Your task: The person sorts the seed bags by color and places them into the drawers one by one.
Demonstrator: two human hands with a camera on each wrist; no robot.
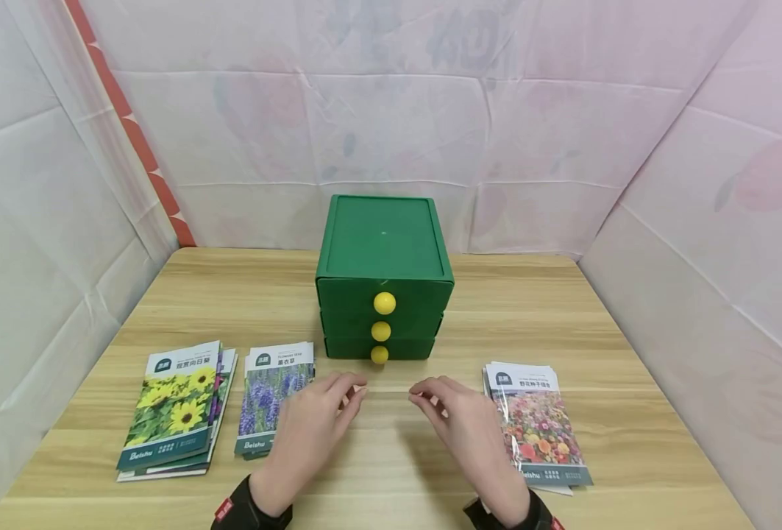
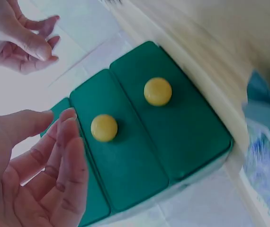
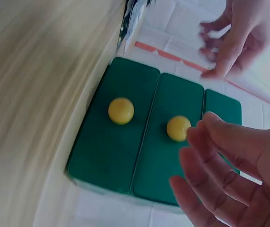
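Note:
A green three-drawer box stands at the table's middle, each shut drawer with a yellow ball knob. My left hand and right hand hover just in front of it, fingers loosely bent, holding nothing. The lowest knob lies between and just beyond the fingertips. In the left wrist view the left hand is beside the drawer fronts; in the right wrist view the right hand is near a knob.
Stacks of seed packets lie on the wooden table: sunflower packets at the left, lavender packets beside my left hand, wildflower packets at the right. White cloth walls enclose the table on three sides.

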